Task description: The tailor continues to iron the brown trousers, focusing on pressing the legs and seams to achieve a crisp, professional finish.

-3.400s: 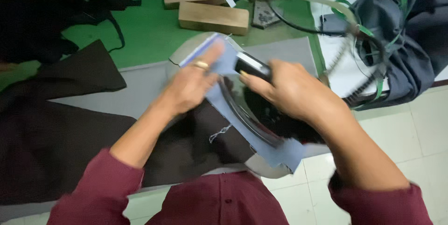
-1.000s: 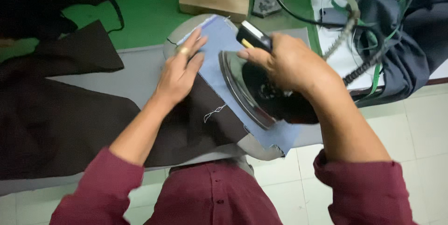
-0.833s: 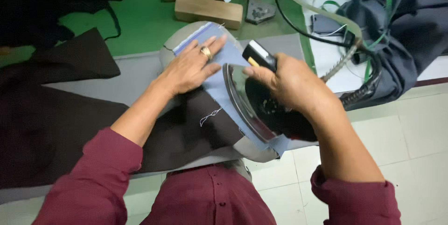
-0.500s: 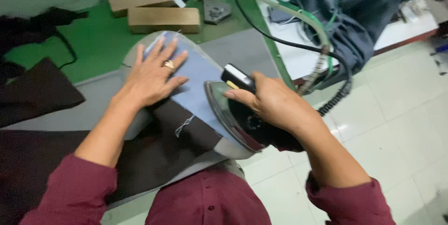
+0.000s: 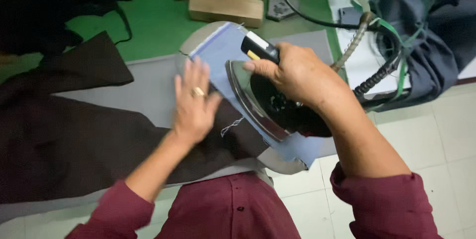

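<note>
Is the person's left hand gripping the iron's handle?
No. The left hand lies flat on the dark fabric, while the right hand grips the iron.

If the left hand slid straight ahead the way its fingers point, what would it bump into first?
The left hand lies flat, fingers pointing up-frame. Sliding on, it would cross the blue cloth and probably meet the nearer wooden block on the green mat, though depth is unclear.
</note>
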